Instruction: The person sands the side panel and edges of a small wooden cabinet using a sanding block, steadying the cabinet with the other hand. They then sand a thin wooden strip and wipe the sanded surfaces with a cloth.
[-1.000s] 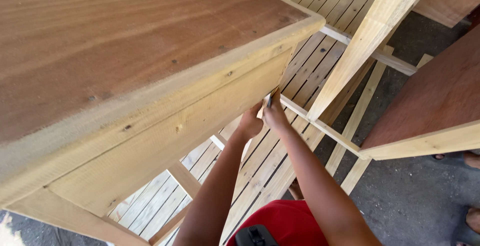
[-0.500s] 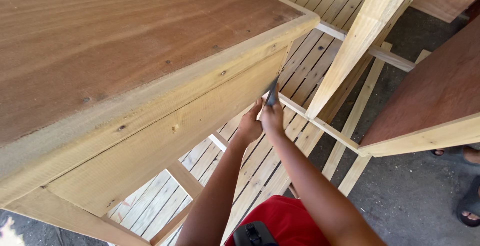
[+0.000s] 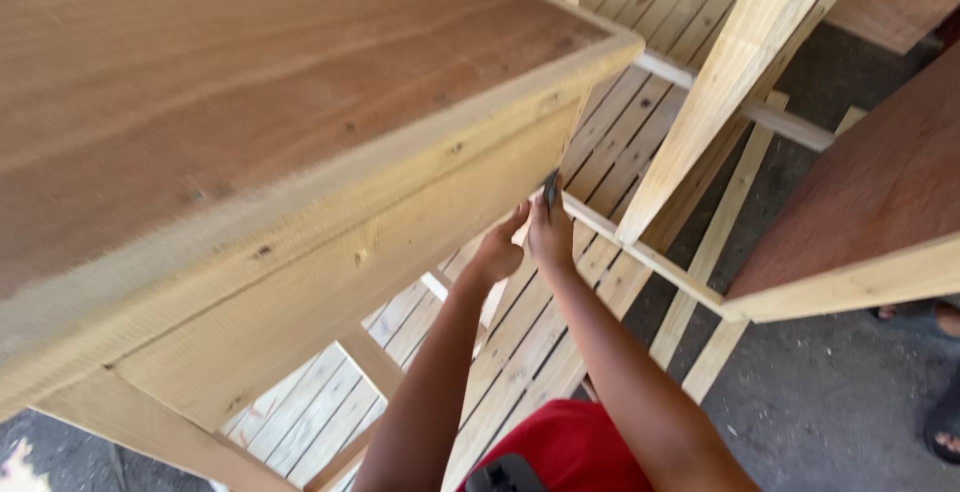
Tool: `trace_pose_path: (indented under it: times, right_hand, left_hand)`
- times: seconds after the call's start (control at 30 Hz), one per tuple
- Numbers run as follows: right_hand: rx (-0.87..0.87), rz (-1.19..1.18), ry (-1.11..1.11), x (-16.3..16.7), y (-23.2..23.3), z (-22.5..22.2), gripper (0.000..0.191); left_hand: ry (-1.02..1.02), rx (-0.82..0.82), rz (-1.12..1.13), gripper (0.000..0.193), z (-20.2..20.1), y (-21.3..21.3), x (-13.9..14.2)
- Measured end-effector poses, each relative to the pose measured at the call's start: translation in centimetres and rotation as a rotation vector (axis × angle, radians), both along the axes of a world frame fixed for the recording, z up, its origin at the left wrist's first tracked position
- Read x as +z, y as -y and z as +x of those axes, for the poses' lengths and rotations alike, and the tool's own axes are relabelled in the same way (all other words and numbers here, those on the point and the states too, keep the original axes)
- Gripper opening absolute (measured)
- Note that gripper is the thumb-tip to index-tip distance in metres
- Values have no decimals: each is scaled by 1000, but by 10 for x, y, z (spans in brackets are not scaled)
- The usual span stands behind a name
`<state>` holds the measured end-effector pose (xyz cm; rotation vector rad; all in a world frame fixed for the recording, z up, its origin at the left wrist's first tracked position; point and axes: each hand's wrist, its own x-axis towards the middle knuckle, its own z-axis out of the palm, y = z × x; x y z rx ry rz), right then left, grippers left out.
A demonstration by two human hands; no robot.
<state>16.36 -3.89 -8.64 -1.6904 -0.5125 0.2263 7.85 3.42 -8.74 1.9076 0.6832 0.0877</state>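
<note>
Reaching under the panel (image 3: 300,102) edge, your right hand (image 3: 551,237) pinched a dark tool (image 3: 550,188) against the frame rail (image 3: 400,242); left hand (image 3: 495,252) curled beside it, grip unclear.

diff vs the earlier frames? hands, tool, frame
Little changed. The right hand shifted slightly up with the dark tool it grips, now against the lower edge of the wooden frame board. The left hand stayed beside it. Frame and slats unmoved.
</note>
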Motion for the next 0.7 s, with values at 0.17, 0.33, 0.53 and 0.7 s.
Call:
trace_pose_path:
  times: [0.17, 0.33, 0.53, 0.7]
  right_hand:
    - [49, -58, -128, 11, 7, -9, 54]
    - [-5, -63, 66, 13, 13, -2, 59]
    - [44, -48, -444, 15, 12, 16, 63]
    - [124, 25, -460, 15, 25, 23, 64]
  left_hand:
    - [140, 21, -58, 90, 3, 2, -1]
    - [-78, 24, 152, 87, 4, 4, 3]
    - [-9, 195, 357, 53, 20, -2, 15]
    - [107, 296, 419, 59, 34, 2, 35]
